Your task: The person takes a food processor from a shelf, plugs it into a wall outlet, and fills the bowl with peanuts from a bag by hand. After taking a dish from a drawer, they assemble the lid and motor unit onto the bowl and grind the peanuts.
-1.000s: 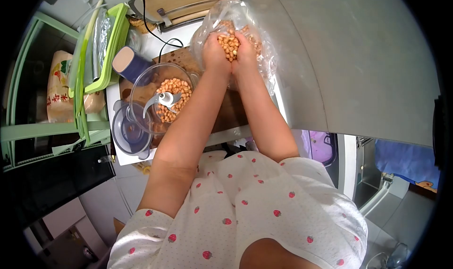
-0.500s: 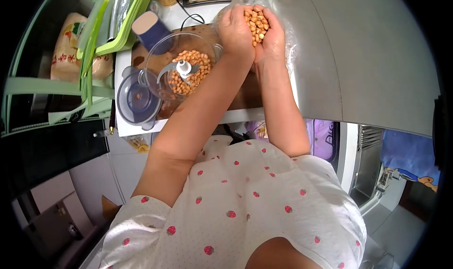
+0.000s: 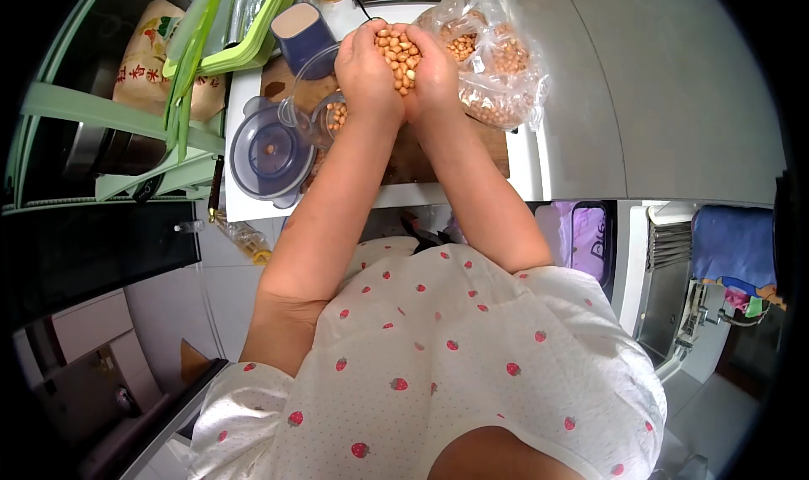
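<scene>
Cupped together, my left hand (image 3: 367, 69) and my right hand (image 3: 434, 71) hold a heap of shelled peanuts (image 3: 399, 57). Which side is which: the left arm comes from the lower left, the right arm from the lower right. Behind my left hand is a clear round processor bowl (image 3: 305, 92), mostly hidden, with peanuts inside. To the right of my right hand lies an open clear plastic bag (image 3: 506, 88) of peanuts. A wooden board (image 3: 489, 147) shows under my hands. Beside the bowl sits a translucent lid (image 3: 271, 153).
A dark blue block-shaped container (image 3: 303, 42) stands behind the bowl. At the upper left are a green basket (image 3: 253, 46) and a rice bag (image 3: 152, 63) on a green shelf. A large grey panel (image 3: 674, 84) rises close on the right.
My hands have come out from over the plastic bag and moved left with the peanuts, now partly covering the bowl. The camera view has also shifted.
</scene>
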Tool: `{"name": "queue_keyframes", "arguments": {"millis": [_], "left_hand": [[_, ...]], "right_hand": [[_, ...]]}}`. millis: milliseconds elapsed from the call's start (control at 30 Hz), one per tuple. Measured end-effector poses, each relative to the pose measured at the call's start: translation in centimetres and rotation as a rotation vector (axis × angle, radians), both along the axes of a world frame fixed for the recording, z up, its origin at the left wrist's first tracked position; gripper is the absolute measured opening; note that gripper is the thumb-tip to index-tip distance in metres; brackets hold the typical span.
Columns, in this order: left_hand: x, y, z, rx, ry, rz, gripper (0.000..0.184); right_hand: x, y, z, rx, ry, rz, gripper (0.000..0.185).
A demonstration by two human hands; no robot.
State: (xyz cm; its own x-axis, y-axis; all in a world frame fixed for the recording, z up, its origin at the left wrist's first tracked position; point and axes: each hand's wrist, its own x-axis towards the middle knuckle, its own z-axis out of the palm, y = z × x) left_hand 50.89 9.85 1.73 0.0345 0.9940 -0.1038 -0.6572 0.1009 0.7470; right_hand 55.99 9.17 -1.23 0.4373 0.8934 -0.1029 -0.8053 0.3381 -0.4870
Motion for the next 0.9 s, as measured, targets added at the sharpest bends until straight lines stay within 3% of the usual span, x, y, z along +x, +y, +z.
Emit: {"name": "queue_keyframes", "arguments": {"millis": [367,600,833,900], "left_hand": [[-2.3,1.1,-0.1,0.001,0.187,-0.072,0.016],[-4.6,2.1,1.0,0.025,0.417,-0.278,0.022],[-6.1,2.0,2.6,0.013,0.485,-0.456,0.027],[-6.4,2.5,2.5,0.004,0.5,-0.423,0.025]], "right_hand": [[-0.7,-0.3,-0.3,-0.131,-0.246,-0.052,0.018],[-0.2,-1.4,1.5,-0.225,-0.425,0.104,0.031],[0.0,-2.5,3.9,-0.419,-0.574,0.333,0.042],[0.1,-2.5,4.0,-0.354,-0.565,0.334,0.041]]}}
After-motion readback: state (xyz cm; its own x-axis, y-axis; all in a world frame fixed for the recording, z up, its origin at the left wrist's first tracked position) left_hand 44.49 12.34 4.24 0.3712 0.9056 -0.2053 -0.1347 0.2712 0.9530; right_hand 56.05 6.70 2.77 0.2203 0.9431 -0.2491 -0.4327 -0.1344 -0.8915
